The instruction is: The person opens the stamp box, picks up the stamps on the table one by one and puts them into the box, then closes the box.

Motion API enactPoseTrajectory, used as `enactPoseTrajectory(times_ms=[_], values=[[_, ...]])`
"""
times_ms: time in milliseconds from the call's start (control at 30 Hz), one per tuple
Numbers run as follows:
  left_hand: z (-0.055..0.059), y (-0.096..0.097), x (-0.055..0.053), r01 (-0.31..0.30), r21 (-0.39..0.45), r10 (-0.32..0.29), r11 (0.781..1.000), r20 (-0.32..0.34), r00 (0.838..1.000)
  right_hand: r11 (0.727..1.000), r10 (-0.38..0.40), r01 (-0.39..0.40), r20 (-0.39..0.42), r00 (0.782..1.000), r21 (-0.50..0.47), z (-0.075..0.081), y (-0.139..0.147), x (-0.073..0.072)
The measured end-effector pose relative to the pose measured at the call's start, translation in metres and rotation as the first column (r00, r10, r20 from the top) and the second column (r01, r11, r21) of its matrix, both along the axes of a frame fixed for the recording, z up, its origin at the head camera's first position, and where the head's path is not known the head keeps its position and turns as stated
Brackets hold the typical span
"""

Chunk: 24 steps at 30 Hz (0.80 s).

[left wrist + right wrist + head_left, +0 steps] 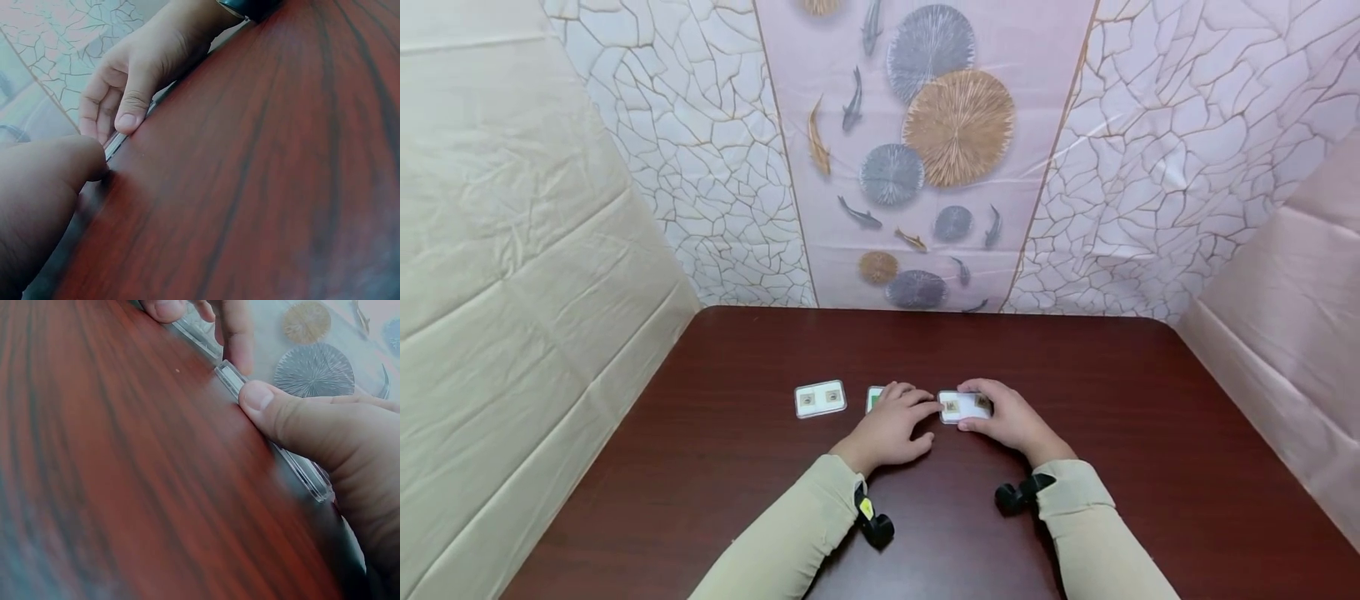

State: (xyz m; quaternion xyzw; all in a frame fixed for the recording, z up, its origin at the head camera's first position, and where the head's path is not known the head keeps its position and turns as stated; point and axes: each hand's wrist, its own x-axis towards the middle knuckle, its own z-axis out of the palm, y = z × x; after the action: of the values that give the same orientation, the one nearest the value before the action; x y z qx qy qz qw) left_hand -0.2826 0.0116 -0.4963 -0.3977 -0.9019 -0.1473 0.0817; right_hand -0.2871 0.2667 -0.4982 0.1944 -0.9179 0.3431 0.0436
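Observation:
My right hand (1011,423) holds a flat clear plastic case (964,407) on the table, thumb on its near edge and fingers on its far edge. Two small tan squares show on the case's white insert. In the right wrist view the thumb presses the rim of this case (231,380). My left hand (891,427) lies palm down to its left, fingers fairly straight, with a fingertip at the case's left end. Beneath that hand a second case (872,398) with a green patch is mostly hidden. The left wrist view shows the left hand (44,194) close up.
A third similar case (820,399), white with two small squares, lies flat to the left. The dark red-brown wooden table (737,500) ends at a patterned cloth backdrop (917,233). Pale cloth (512,292) hangs on both sides. Black wrist cameras (874,527) sit on both wrists.

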Motion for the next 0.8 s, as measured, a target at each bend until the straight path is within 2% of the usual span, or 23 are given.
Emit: enactPoseTrajectory(times_ms=[233, 533, 667, 800], values=[[-0.009, -0.006, -0.001, -0.008, -0.006, 0.008, 1.000, 0.001, 1.000, 0.999, 0.020, -0.020, -0.028, 0.999, 0.029, -0.012, -0.007, -0.003], [-0.008, -0.006, -0.003, -0.063, 0.048, 0.066, 0.997, -0.062, 0.996, 0.996, 0.033, -0.023, -0.113, 0.993, 0.090, -0.007, -0.012, -0.009], [-0.009, -0.008, -0.001, -0.111, 0.075, 0.117, 0.991, -0.077, 0.990, 0.995, 0.010, 0.002, -0.114, 0.993, 0.098, -0.011, -0.014, -0.007], [-0.009, -0.018, -0.001, -0.180, 0.119, 0.192, 0.976, -0.094, 0.977, 0.997, -0.001, 0.010, -0.124, 0.992, 0.072, -0.013, -0.015, -0.003]])
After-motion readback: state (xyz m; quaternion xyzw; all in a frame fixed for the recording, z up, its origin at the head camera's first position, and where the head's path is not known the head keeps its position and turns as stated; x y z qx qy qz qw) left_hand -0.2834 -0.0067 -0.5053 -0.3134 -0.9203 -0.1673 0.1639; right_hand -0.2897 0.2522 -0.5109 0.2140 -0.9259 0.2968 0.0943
